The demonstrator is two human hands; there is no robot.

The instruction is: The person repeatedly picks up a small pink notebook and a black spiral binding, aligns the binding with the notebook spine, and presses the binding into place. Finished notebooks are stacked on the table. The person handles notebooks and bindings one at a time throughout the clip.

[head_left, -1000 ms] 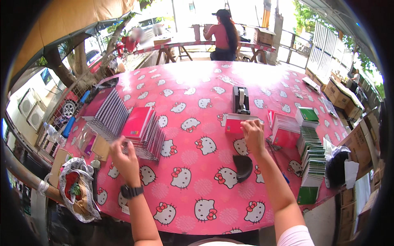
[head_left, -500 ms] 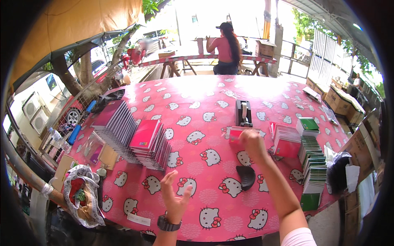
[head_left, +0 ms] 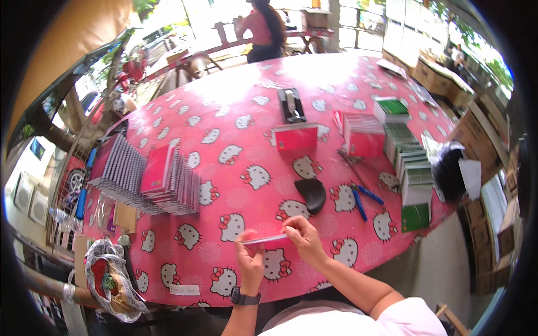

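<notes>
- We hold a thin notebook (head_left: pixel 265 240) at the lower centre of the frame, tilted so that we see it nearly edge-on.
- Our left hand (head_left: pixel 250 262) pinches its left end between thumb and fingers; our right hand (head_left: pixel 304 239) pinches its right end.
- Just above our hands, a black curved piece (head_left: pixel 311 197) lies in the way, between us and the red book pile (head_left: pixel 296 138) at upper centre, which sits right below a tape dispenser (head_left: pixel 291 105).
- Right of the black piece we see blue-handled pliers (head_left: pixel 359 206), handles spread.
- Right of centre stand red notebooks (head_left: pixel 365 143), with a row of green notebooks (head_left: pixel 415 217) beside them, running down the frame.
- At left we have two neighbouring stacks of spiral notebooks (head_left: pixel 159 171).
- At lower left, a paper strip (head_left: pixel 185 290) lies near the edge of the pink tablecloth (head_left: pixel 210 274), and a cloth bag (head_left: pixel 117 288) sits further left.
</notes>
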